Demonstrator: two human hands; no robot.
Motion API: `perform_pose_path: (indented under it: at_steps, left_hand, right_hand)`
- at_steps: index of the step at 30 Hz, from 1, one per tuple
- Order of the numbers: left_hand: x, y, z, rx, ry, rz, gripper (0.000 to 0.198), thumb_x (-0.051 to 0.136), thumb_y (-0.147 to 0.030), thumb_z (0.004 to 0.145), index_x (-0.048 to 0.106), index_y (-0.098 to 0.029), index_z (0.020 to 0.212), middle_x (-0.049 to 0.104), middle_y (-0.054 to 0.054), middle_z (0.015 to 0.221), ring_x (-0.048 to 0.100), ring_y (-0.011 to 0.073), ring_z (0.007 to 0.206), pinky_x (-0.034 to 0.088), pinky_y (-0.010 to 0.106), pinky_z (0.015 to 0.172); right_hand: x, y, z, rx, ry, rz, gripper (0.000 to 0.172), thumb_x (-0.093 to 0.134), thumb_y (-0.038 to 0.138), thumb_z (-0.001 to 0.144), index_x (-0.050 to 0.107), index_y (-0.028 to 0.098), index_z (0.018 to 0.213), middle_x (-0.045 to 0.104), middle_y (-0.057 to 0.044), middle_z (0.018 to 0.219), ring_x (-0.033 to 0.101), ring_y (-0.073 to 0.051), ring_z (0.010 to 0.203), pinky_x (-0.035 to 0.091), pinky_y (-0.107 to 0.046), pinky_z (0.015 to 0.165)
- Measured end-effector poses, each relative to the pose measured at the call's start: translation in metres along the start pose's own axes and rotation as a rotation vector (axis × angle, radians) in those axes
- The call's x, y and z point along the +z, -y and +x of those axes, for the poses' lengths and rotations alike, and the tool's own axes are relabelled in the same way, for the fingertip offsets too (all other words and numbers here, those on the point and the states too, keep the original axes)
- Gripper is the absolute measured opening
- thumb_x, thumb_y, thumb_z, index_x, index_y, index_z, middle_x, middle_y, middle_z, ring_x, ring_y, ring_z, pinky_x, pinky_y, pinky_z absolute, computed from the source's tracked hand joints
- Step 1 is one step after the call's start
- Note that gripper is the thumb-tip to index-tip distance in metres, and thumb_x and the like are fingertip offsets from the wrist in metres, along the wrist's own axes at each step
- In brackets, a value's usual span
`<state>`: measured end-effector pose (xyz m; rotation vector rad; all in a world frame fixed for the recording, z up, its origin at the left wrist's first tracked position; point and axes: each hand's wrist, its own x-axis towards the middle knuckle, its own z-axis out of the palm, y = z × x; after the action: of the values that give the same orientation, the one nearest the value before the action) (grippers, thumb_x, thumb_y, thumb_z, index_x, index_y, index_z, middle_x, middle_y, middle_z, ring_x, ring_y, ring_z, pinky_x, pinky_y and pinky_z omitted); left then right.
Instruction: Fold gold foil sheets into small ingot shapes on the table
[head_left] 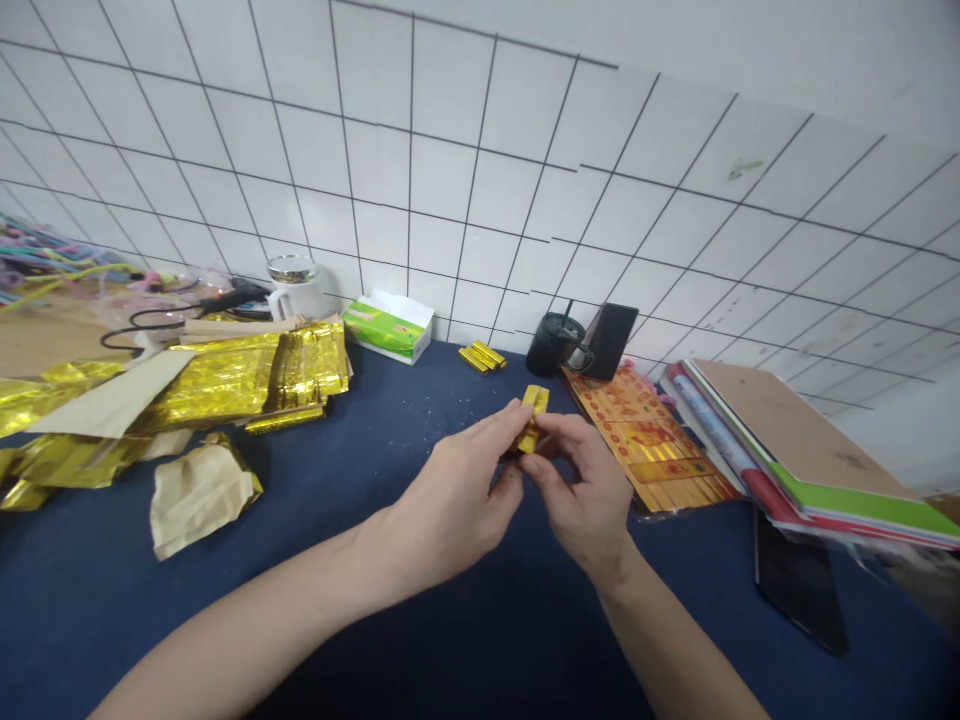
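Between my two hands, above the dark blue table, is a small piece of folded gold foil paper [534, 402]. My left hand [461, 490] grips its left side with bent fingers, and my right hand [585, 480] pinches it from the right between thumb and fingers. Its lower part is partly hidden by my fingers. A few folded gold strips [482, 357] lie together behind my hands. Off to the left is a heap of gold foil paper [225, 375], with a crumpled beige-backed piece [199, 497] nearer to me.
Along the tiled wall stand a white lidded mug [296, 290], a green tissue pack [388, 326], a black cup [553, 343] and a propped phone [609, 340]. At right are orange-gold printed packets [649, 440], stacked notebooks [810, 430] and a black flat object [799, 580].
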<state>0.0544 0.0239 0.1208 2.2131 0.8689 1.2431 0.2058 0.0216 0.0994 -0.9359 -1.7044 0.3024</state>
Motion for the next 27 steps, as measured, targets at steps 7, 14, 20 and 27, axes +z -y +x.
perform_pose_path:
  at_steps: [7,14,20,27]
  left_hand:
    - [0.0005,-0.0019,-0.0003,-0.004,-0.045,0.017,0.045,0.046,-0.008,0.078,0.046,-0.012,0.122,0.055,0.011,0.121,0.053,0.0185,0.11,0.044,0.032,0.095]
    - [0.0005,-0.0016,0.0025,-0.001,-0.103,0.041,0.036,0.044,-0.007,0.078,0.054,-0.011,0.113,0.062,0.009,0.111,0.059,0.0168,0.102,0.048,0.027,0.088]
    - [0.0029,-0.0002,0.0017,0.061,-0.128,0.095,0.036,0.042,-0.007,0.079,0.054,-0.007,0.113,0.059,0.014,0.115,0.056,0.0185,0.106,0.046,0.028,0.091]
    - [0.0064,0.0026,-0.0019,0.101,-0.101,0.135,0.041,0.041,-0.005,0.079,0.05,-0.012,0.118,0.055,0.012,0.121,0.053,0.0184,0.111,0.045,0.03,0.092]
  right_hand:
    - [-0.0031,0.0059,0.001,0.1,0.049,0.149,0.022,0.058,0.018,0.078,0.053,0.025,0.099,0.054,-0.001,0.088,0.055,-0.012,0.068,0.048,-0.025,0.06]
    - [-0.0013,0.0044,-0.0027,0.138,0.036,0.168,0.019,0.057,0.019,0.078,0.053,0.024,0.096,0.054,-0.001,0.086,0.056,-0.012,0.064,0.051,-0.027,0.06]
    - [0.0,0.0029,-0.0042,0.157,-0.004,0.139,0.019,0.058,0.019,0.077,0.054,0.025,0.095,0.057,0.001,0.084,0.058,-0.012,0.065,0.052,-0.028,0.062]
    - [-0.0013,0.0024,-0.0024,0.122,-0.005,0.116,0.019,0.062,0.02,0.075,0.053,0.025,0.092,0.056,0.002,0.082,0.057,-0.012,0.066,0.051,-0.026,0.061]
